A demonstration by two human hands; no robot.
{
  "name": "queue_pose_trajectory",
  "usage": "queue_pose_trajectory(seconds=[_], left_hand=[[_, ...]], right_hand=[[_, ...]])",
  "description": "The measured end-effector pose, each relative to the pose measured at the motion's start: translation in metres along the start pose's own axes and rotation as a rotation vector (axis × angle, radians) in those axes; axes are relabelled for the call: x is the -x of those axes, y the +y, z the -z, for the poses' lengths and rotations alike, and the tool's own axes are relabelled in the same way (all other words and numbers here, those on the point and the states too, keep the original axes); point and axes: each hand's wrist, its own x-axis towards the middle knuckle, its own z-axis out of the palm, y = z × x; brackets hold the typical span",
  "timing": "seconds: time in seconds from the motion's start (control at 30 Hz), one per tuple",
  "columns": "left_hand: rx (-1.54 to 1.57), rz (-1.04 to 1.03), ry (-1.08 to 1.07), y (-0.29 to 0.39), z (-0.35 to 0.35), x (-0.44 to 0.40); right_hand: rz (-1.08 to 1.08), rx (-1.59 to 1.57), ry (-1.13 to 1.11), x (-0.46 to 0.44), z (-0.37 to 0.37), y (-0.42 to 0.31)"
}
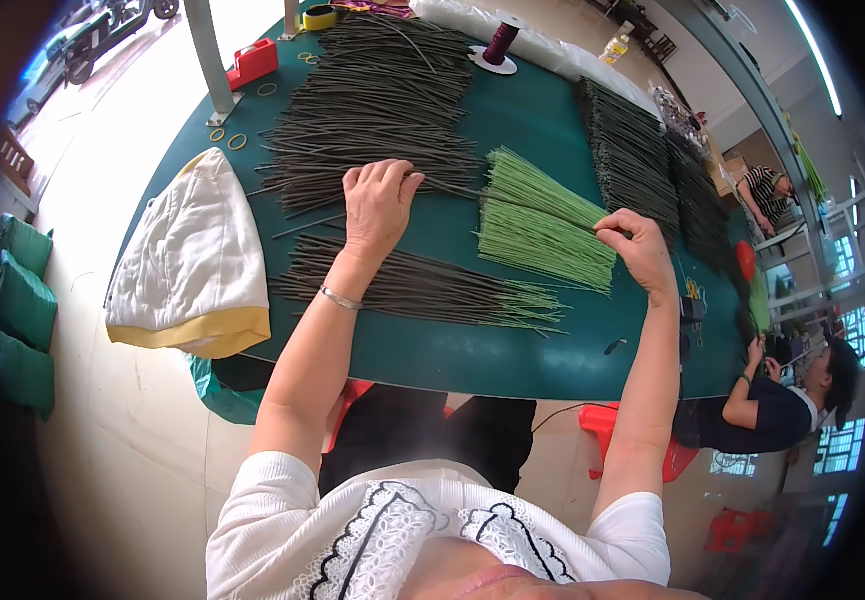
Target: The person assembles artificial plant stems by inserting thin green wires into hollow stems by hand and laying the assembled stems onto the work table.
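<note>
My left hand (381, 205), with a bracelet at its wrist, is closed on a thin dark stem (453, 189) above a wide pile of dark stems (378, 110). The thin stem runs right across a bundle of green stems (543, 232) toward my right hand (643, 250). That hand pinches its thumb and fingers at the stem's far end, at the bundle's right edge. Nearer me lies a smaller bunch of dark stems with green tips (403, 285). The fingertips partly hide what they grip.
On the green table (433, 365) lie a white cloth with yellow trim (193, 260), a red tape dispenser (253, 63), a spool of dark thread (501, 45), and more dark stems (633, 150). A metal post (211, 60) stands at left. Two other people (778, 400) are at right.
</note>
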Motion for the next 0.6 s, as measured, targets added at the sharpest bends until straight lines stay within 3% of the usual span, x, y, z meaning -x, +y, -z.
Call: queue_pose_trajectory(seconds=[0.13,0.27,0.4,0.5,0.6], left_hand=[[-0.219,-0.352,0.053,0.055,0.014,0.007],[-0.225,-0.354,-0.084,0.065,0.011,0.015],[-0.3,-0.327,-0.011,0.061,0.014,0.016],[-0.296,-0.382,0.008,0.074,0.013,0.021],[-0.236,-0.506,-0.126,0.094,0.012,0.024]], right_hand=[[-0.11,0.031,-0.025,0.03,-0.027,0.005],[-0.109,-0.073,-0.059,0.043,-0.048,0.01],[-0.18,-0.115,-0.04,0.053,-0.044,0.011],[-0.199,-0.157,-0.039,0.061,-0.043,0.019],[-0.186,-0.236,-0.041,0.066,-0.042,0.023]])
